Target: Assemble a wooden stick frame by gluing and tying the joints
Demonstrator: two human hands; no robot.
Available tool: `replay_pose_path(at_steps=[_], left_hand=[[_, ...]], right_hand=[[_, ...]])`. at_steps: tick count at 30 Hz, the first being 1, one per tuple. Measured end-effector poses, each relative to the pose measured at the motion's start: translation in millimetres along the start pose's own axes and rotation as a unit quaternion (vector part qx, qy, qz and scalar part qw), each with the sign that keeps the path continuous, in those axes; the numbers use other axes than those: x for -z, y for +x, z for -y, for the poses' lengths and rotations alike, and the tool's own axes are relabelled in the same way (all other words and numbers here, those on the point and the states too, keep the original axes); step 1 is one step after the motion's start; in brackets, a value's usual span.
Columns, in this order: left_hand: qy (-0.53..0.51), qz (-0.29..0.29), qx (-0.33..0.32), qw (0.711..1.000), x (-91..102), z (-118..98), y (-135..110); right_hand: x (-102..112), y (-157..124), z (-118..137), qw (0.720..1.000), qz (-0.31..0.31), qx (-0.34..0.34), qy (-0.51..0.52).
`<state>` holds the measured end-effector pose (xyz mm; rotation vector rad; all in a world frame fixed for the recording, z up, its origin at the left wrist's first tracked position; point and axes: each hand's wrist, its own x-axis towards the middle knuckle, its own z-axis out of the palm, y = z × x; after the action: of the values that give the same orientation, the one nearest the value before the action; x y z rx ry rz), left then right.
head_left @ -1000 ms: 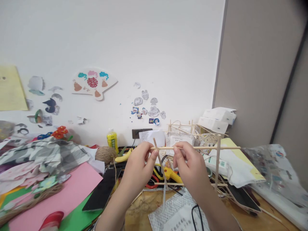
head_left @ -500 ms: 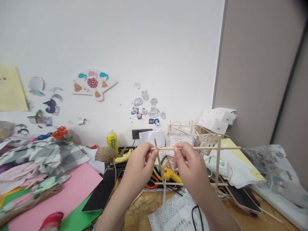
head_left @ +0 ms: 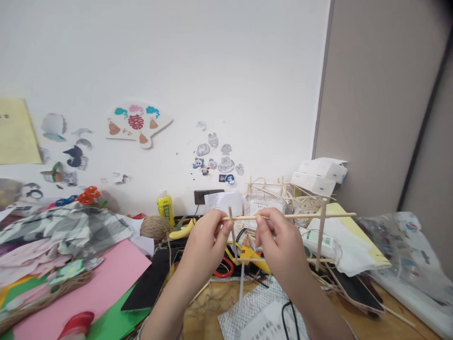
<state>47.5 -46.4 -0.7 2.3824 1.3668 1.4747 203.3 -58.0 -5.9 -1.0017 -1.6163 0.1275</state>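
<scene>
The frame (head_left: 304,216) had four sticks crossed, held just above the glue gun (head_left: 252,255). The left hand (head_left: 207,241) pinched its top-left crossing and the right hand (head_left: 279,243) pinched the top stick beside it. I could not tell whether that crossing was fixed.

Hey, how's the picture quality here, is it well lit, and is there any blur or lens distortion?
Head view: soft, even light with no glare on the wall. The left hand, right hand and the stick frame they pinch are sharp. The edges of the head view go soft, as at the yellow paper. The wide lens tilts the grey panel and darkens the top right corner.
</scene>
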Motion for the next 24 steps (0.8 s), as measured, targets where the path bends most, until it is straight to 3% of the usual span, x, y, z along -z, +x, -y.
replay_pose_path(at_steps=[16,24], left_hand=[[0.060,0.002,-0.005,0.998,-1.5,-3.0,-2.2],[0.194,-0.055,-0.114,0.973,-6.5,-5.2,-2.1]], right_hand=[[-0.3,1.0,2.2,1.000,-0.002,-0.025,0.015],[-1.0,-0.6,4.4,0.998,0.009,-0.067,0.003]])
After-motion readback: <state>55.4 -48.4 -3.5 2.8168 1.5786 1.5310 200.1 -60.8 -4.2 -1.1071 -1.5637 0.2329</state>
